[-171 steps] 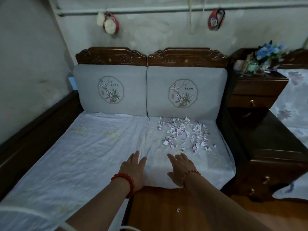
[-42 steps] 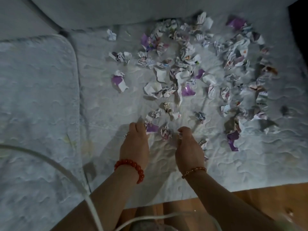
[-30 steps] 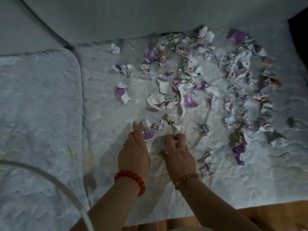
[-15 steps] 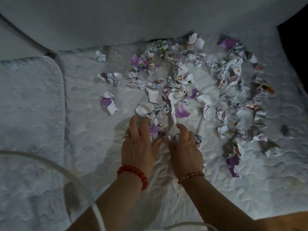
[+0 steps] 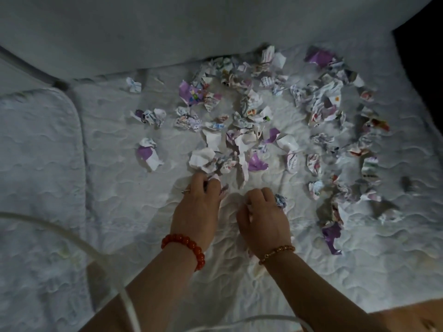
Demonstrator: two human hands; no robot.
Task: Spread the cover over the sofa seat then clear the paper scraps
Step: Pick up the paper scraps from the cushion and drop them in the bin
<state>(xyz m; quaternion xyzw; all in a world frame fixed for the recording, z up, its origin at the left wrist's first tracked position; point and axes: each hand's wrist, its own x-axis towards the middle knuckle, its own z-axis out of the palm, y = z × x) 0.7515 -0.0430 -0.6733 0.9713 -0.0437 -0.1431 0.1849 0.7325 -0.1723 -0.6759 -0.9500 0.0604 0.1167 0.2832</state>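
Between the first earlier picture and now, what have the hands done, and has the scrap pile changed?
Both hands left the cover's front edge and moved up to the near side of the paper scraps. The left hand and right hand now curl over small scraps, apparently gathering them. The white quilted cover stays spread, and most scraps lie where they were.

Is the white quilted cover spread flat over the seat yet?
Spread: the white quilted cover lies flat across the seat under the crumpled paper scraps, reaching the front edge.
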